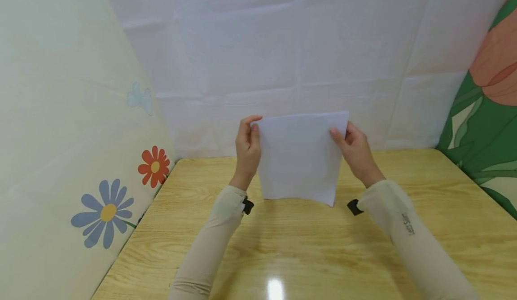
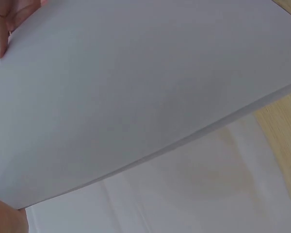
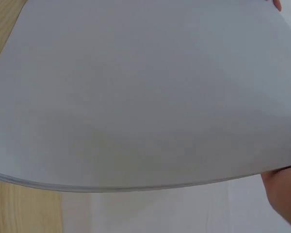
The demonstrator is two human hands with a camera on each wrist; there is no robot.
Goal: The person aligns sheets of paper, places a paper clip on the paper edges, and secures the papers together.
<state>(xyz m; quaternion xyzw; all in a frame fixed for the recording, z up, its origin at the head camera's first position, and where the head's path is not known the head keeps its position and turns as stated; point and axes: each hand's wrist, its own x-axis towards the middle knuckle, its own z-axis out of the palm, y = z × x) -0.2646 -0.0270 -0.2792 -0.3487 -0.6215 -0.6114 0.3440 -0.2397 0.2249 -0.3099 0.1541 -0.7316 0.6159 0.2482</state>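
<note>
A thin stack of white paper (image 1: 300,161) is held up above the wooden table, its layered edge showing along the side in both wrist views. My left hand (image 1: 248,149) pinches its upper left edge, with the thumb on the near face. On the opposite side my right hand (image 1: 357,152) grips the upper right edge; its thumb presses the front and the other fingers are partly hidden behind. In the right wrist view, the paper (image 3: 140,97) fills most of the picture and bends in a slight curve.
The wood-grain table (image 1: 303,246) spreads beneath both arms. A creased white sheet (image 1: 242,44) hangs at its back edge. To the left stands a pale panel with a blue flower (image 1: 107,212) and a red flower (image 1: 155,167); a green leafy panel (image 1: 488,129) borders the right.
</note>
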